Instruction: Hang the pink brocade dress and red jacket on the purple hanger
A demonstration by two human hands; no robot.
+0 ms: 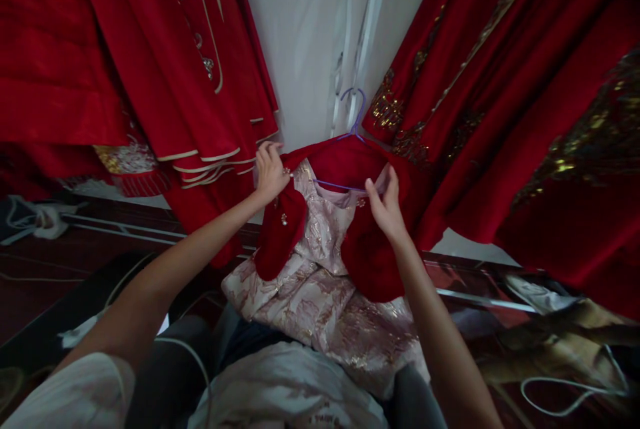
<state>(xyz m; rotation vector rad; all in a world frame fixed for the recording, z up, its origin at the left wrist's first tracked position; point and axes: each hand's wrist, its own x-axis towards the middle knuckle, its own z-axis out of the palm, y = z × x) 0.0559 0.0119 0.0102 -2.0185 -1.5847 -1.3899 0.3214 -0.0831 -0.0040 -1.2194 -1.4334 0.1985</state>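
A pale pink brocade dress (323, 229) hangs in front of me with a short red jacket (373, 259) over it, both on a thin purple hanger (356, 127). The dress skirt spreads down over my lap. My left hand (271, 170) grips the jacket at its left shoulder, fingers curled over the cloth near small jewelled trims. At the opposite side of the neckline, my right hand (387, 207) holds the jacket's edge, thumb in front and some fingers hidden by the cloth. The hanger's lower bar runs between my hands.
Red garments (165, 55) with beads and pale piping hang at the left. More red garments (480, 89) with gold embroidery hang at the right. A white surface (295, 29) stands behind. Low metal rails (485, 300), a white cord (565, 409) and bundled items lie near the floor.
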